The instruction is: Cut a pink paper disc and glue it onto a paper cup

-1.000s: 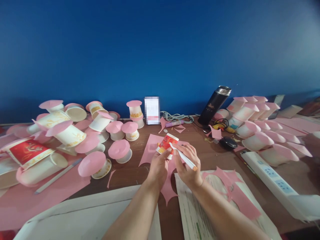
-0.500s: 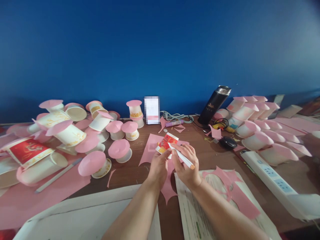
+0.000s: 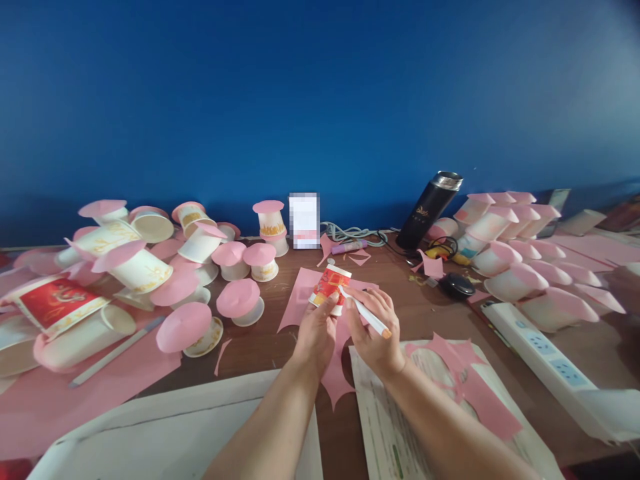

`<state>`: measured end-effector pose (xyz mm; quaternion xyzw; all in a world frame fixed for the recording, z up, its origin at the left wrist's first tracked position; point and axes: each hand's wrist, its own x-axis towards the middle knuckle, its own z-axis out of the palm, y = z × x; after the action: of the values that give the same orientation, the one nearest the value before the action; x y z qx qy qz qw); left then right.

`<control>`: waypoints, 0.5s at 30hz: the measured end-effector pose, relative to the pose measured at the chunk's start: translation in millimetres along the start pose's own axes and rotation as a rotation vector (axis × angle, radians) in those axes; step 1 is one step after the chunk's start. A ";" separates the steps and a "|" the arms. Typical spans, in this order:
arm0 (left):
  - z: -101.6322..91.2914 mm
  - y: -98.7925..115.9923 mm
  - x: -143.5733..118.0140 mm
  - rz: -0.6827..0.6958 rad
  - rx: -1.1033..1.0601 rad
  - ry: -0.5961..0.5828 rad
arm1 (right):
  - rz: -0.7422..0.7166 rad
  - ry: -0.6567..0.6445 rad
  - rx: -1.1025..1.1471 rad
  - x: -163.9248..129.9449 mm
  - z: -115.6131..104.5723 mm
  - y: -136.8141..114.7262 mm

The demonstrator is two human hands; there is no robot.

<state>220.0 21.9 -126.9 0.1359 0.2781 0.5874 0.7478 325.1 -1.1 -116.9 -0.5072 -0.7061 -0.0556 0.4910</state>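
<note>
My left hand (image 3: 317,328) is closed around the lower side of a small paper cup (image 3: 331,285) with a red and yellow print and white edges. In my right hand (image 3: 377,327) is a white marker (image 3: 369,313) with an orange end, its tip against or very near the cup's printed side. I cannot tell whether the tip touches. Under both hands lies a pink paper sheet (image 3: 295,303) with curved cut-outs. Paper cups topped with pink paper discs (image 3: 238,297) crowd the table to the left.
At the back stand a lit phone (image 3: 305,221) and a leaning black thermos (image 3: 430,210). On the right are more pink-topped cups (image 3: 513,281), a black mouse (image 3: 457,285) and a white power strip (image 3: 547,357). Pink scraps (image 3: 480,393) rest on a printed sheet in front.
My left hand has turned the cup slightly, so more of its red print faces up, and the cup sits a little further left. The marker stays in my right hand.
</note>
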 end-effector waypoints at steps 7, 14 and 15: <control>-1.0 -0.3 1.9 0.001 -0.018 0.004 | -0.004 0.014 -0.011 0.9 -0.4 -0.4; -0.1 1.3 1.7 -0.003 -0.035 0.033 | -0.006 0.017 -0.006 -0.4 0.9 1.1; 0.0 1.4 1.9 -0.007 -0.038 0.045 | -0.004 0.012 -0.004 -0.3 1.1 1.2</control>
<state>219.2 24.0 -126.6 0.1076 0.2841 0.5929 0.7458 325.3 -0.1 -118.2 -0.5064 -0.7041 -0.0611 0.4940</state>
